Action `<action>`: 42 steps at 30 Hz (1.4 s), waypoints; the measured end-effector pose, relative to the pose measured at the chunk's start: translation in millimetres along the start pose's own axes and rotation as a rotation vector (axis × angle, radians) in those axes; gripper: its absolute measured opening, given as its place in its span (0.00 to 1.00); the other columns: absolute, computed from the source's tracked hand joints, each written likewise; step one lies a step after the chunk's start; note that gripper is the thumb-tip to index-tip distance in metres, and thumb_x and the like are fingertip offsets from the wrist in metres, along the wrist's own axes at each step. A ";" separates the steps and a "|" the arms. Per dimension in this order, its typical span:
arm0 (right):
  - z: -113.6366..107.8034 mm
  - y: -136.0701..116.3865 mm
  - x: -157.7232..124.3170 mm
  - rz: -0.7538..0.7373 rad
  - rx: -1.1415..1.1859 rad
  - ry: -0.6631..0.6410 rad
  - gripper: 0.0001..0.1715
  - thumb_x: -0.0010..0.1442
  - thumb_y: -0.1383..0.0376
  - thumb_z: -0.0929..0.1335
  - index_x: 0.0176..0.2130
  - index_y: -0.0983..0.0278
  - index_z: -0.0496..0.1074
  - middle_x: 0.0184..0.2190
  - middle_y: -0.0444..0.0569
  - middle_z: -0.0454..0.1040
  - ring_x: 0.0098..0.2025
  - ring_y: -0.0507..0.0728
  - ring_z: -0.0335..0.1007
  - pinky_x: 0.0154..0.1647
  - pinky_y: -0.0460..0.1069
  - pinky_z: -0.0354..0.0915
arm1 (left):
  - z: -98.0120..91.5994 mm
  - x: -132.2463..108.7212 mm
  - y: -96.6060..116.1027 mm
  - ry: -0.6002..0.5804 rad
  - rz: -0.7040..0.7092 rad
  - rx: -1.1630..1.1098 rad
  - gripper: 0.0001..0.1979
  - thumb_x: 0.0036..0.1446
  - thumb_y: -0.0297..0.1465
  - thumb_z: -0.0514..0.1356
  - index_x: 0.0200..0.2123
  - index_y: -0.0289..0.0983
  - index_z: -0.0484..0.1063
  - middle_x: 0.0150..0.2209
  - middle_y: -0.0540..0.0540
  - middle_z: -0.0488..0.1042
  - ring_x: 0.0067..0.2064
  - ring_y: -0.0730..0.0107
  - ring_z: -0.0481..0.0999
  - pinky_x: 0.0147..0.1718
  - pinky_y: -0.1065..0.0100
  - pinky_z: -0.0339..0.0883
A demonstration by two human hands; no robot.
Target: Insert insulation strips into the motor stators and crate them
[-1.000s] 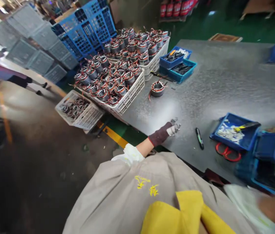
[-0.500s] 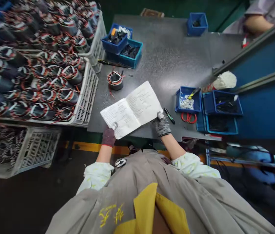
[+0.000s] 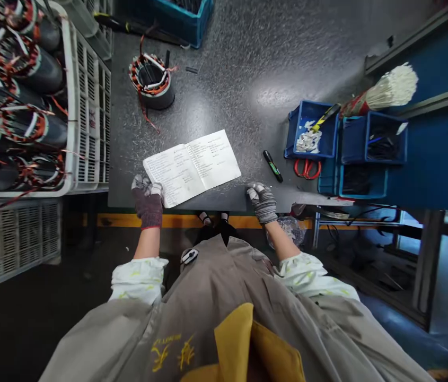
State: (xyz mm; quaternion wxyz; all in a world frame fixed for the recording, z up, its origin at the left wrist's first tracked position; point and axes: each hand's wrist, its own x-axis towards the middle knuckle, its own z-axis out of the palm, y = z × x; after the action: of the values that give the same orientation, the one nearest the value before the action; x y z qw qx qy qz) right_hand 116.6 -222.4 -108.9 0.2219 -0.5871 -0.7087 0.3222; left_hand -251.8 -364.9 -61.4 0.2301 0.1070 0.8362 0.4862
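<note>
An open spiral notebook [image 3: 192, 168] with handwritten pages lies tilted on the dark worktable, near its front edge. My left hand [image 3: 148, 201], in a dark glove with pale fingertips, is at the notebook's left edge; its fingers are curled and the thumb overlaps the page margin. How far the fingers reach under the paper is hidden. My right hand [image 3: 262, 202], in a grey striped glove, is curled at the table edge, apart from the notebook, with nothing visible in it. A black marker [image 3: 273, 165] lies just beyond it. Behind the notebook stands a wire-wound motor stator [image 3: 152, 82].
White crates [image 3: 88, 111] packed with stators stand at the left. On the right are blue bins [image 3: 293, 130], red-handled scissors [image 3: 307, 169] and a bundle of white strips [image 3: 393, 87]. A teal bin [image 3: 198, 26] and a dark yellow-marked tool [image 3: 114, 22] are at the back.
The notebook has come down to the table and shifted left, away from the marker. My right hand has let go of it. The view has moved closer to the table.
</note>
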 end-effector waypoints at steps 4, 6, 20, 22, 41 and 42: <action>13.9 -24.3 0.6 -0.407 -0.268 -0.190 0.21 0.75 0.64 0.68 0.58 0.59 0.87 0.66 0.58 0.86 0.70 0.69 0.78 0.81 0.70 0.67 | -10.6 -16.9 -6.7 -0.029 0.429 0.295 0.31 0.79 0.44 0.64 0.76 0.32 0.72 0.79 0.30 0.71 0.83 0.39 0.66 0.85 0.33 0.54; 28.7 -42.6 3.4 -0.569 -0.296 -0.307 0.23 0.76 0.66 0.67 0.63 0.58 0.86 0.70 0.56 0.83 0.75 0.68 0.74 0.84 0.71 0.61 | -1.4 -22.7 -7.1 -0.163 0.634 0.468 0.28 0.82 0.46 0.59 0.74 0.36 0.76 0.79 0.32 0.72 0.84 0.38 0.64 0.86 0.30 0.48; 65.5 -36.2 13.9 -0.593 -0.368 -0.497 0.29 0.80 0.61 0.67 0.75 0.56 0.79 0.80 0.52 0.72 0.84 0.69 0.63 0.90 0.74 0.52 | 81.9 34.7 -19.7 -0.645 0.874 0.733 0.24 0.81 0.37 0.59 0.75 0.42 0.75 0.84 0.41 0.65 0.89 0.56 0.48 0.85 0.27 0.27; 66.8 -35.1 13.0 -0.584 -0.357 -0.494 0.29 0.80 0.61 0.67 0.74 0.56 0.79 0.80 0.52 0.72 0.85 0.69 0.63 0.90 0.73 0.52 | 77.9 37.6 -22.1 -0.664 0.885 0.734 0.25 0.82 0.37 0.57 0.76 0.43 0.74 0.85 0.42 0.63 0.90 0.57 0.44 0.86 0.28 0.24; 65.7 -39.0 8.8 -0.554 -0.271 -0.499 0.30 0.79 0.62 0.68 0.74 0.59 0.79 0.79 0.55 0.74 0.85 0.69 0.63 0.90 0.75 0.50 | 71.2 15.4 12.0 -0.619 0.680 0.670 0.19 0.79 0.38 0.64 0.66 0.36 0.78 0.79 0.39 0.74 0.85 0.63 0.61 0.87 0.39 0.38; 65.2 -39.6 8.8 -0.555 -0.284 -0.504 0.30 0.79 0.62 0.67 0.74 0.59 0.78 0.79 0.56 0.73 0.84 0.69 0.63 0.90 0.75 0.50 | 71.6 15.4 11.1 -0.621 0.679 0.667 0.19 0.79 0.37 0.64 0.67 0.36 0.78 0.80 0.39 0.73 0.85 0.61 0.61 0.87 0.38 0.37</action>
State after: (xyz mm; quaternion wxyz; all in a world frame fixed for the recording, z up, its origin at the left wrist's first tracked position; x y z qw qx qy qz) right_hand 42.3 -230.7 -126.2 0.0366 -0.3007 -0.9101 0.2828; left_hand -230.7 -298.4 -86.3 0.2497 0.5747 0.7563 0.1882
